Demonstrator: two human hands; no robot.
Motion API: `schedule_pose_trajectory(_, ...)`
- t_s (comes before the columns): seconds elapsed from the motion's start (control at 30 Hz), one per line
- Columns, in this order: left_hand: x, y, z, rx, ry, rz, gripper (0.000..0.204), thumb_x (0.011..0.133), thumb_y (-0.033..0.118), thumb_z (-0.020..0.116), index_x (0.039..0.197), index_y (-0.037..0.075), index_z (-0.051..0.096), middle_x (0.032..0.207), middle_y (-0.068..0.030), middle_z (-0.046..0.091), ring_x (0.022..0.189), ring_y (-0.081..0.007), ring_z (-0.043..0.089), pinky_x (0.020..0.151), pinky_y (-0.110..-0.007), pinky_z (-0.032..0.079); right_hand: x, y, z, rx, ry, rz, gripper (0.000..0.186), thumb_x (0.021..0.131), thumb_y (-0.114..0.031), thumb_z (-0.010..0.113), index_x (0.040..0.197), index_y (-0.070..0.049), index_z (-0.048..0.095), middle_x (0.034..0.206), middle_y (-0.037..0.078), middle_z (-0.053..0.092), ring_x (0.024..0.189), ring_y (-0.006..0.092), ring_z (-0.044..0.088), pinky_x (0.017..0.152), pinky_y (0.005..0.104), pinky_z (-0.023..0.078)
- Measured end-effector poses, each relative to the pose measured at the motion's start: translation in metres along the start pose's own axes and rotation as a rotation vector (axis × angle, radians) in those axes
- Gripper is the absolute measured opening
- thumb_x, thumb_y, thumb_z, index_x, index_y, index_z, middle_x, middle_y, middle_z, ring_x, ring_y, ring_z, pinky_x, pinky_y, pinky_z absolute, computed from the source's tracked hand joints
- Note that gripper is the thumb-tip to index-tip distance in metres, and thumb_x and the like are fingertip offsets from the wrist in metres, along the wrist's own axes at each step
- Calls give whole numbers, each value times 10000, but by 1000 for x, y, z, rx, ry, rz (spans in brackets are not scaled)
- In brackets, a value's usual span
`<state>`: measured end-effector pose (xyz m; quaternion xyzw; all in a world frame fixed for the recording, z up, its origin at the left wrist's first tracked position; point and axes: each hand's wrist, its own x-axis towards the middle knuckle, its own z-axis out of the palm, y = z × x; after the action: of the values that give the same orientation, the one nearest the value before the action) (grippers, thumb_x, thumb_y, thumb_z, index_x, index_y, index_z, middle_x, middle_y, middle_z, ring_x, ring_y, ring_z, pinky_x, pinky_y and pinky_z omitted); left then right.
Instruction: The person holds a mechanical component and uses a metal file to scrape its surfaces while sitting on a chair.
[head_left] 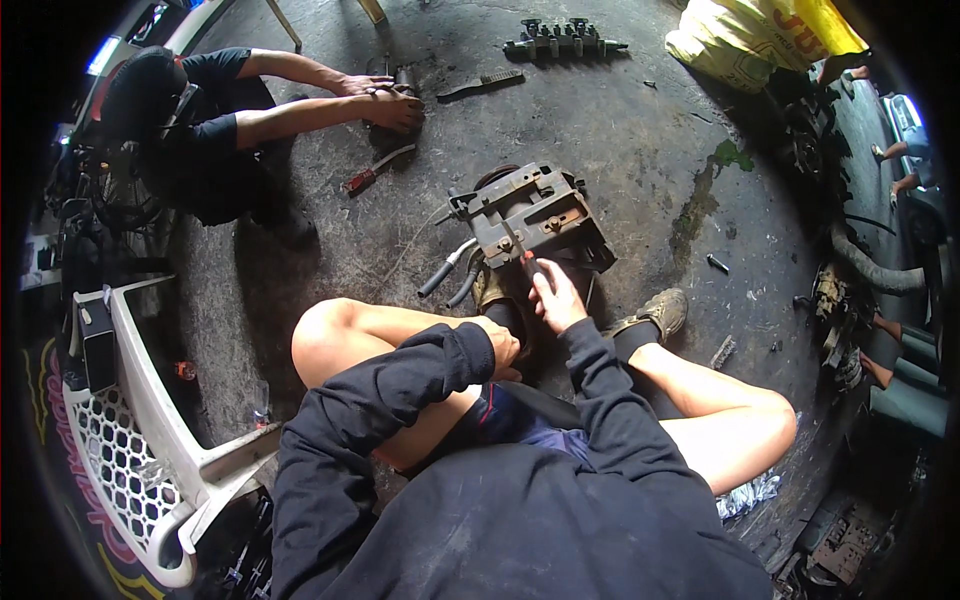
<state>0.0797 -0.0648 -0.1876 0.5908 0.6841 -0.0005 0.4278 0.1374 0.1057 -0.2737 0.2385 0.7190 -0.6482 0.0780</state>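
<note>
Here's the dark, stained floor [625, 125], folks: a rusty metal unit [540, 213] sits mid-floor, a red-handled tool [378, 171] lies toward the left edge, a knobbly black part [565, 43] near the far edge, a bolt [717, 264] toward the right edge

The person's left arm [400, 375] bends inward across the left leg [340, 337], left hand [503, 343] curled; the right arm [608, 395] reaches forward, right hand [559, 299] closed in a grip.
</note>
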Motion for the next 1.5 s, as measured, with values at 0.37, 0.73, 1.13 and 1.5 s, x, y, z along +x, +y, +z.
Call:
schedule_pose_trajectory(0.37,-18,-3,-18,-71,50,-64,520,839,517,611,860,-1,653,770,-186,677,793,-344,680,728,-433,538,0,-19,8,-504,37,-166,338,936,-115,525,1265,-79,591,1076,161,688,860,260,697,778,337,536)
schedule_pose_trajectory(0.73,-17,-10,-10,-62,55,-79,514,843,512,609,932,6,620,790,-176,682,789,-338,682,719,-436,538,73,-71,-36,-821,-241,-97,251,920,-271,578,1122,-187,701,1005,169,688,931,309,666,844,372,520)
schedule_pose_trajectory(1.13,-11,-3,-12,-55,4,-93,523,830,513,626,1028,30,599,846,-148,689,832,-313,685,749,-432,529,80,-99,-47,-1582,-495,-803,403,923,-247,522,1325,-286,515,1220,114,542,1126,275,522,899,444,410)
schedule_pose_trajectory(1.5,-2,-9,-5,-55,-10,-36,556,825,516,621,1045,6,599,834,-135,687,816,-306,682,730,-448,519,78,-71,-54,-1528,-518,-774,468,918,-185,490,1373,-291,475,1245,119,536,1171,281,505,936,433,403)
